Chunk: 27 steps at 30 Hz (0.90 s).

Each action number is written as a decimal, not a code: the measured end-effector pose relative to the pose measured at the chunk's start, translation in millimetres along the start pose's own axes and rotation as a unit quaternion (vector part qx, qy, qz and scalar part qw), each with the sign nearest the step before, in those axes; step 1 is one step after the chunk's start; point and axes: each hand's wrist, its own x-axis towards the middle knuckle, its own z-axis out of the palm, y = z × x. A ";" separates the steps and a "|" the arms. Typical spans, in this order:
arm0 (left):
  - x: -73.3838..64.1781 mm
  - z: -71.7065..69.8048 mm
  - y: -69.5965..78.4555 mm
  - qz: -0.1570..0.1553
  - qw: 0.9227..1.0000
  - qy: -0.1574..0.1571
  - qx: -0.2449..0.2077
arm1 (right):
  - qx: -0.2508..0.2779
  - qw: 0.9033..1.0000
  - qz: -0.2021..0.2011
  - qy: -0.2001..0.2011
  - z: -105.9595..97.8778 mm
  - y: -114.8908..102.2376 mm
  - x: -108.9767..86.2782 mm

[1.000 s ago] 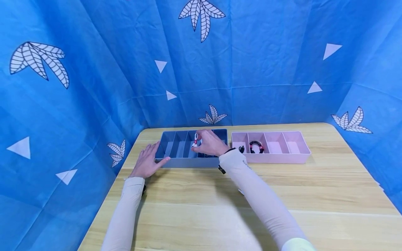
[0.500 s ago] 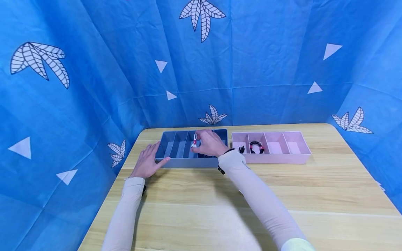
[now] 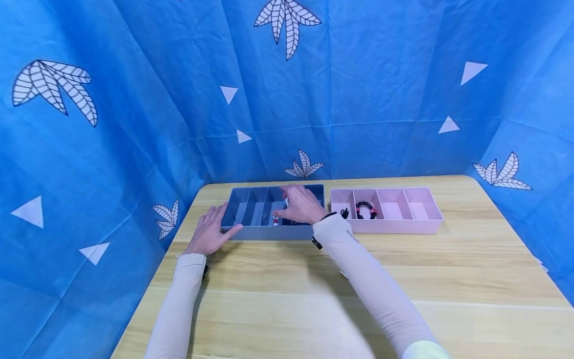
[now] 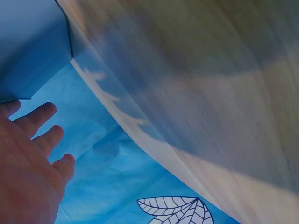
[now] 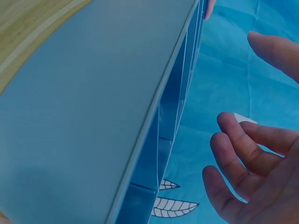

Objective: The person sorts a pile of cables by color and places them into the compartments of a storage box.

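Note:
In the head view, my right hand (image 3: 302, 204) hovers over the blue-grey divided box (image 3: 264, 233), thumb and fingers spread apart. Below its thumb, a small white cable bundle with a red tie (image 3: 275, 220) lies in the third compartment from the left, partly hidden by the hand. The right wrist view has the same hand (image 5: 252, 158) beside the box's rim, holding nothing. My left hand (image 3: 209, 232) rests against the box's left end with fingers straight and thumb over the front edge. Dark items in the right compartments are mostly covered by the right hand.
Just right of the blue-grey box stands a pink divided box (image 3: 390, 227). It holds a small black cable (image 3: 345, 213) and a black cable loop with red ties (image 3: 360, 212). A blue patterned curtain (image 3: 381, 89) hangs behind the wooden table (image 3: 269, 299).
The right thumb and fingers have parted and let go of the white cable bundle, which has dropped into the third compartment. My left hand has stayed in place.

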 end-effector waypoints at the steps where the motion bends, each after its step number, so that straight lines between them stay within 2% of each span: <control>1: 0.0 0.1 -0.3 0.000 1.000 0.000 0.000 | 0.002 1.000 -0.001 -0.002 -0.5 0.5 -0.7; 8: -0.8 0.1 -1.3 0.001 1.000 0.002 -0.008 | 0.004 1.000 -0.010 -0.003 -4.9 1.1 -3.6; 15: 1.1 2.2 -3.3 0.004 1.000 0.003 -0.002 | -0.013 1.000 -0.003 -0.003 -11.2 0.9 -9.7; 27: 2.7 2.1 -3.9 0.011 1.000 0.001 0.002 | -0.009 1.000 -0.002 0.003 -24.2 10.0 -24.6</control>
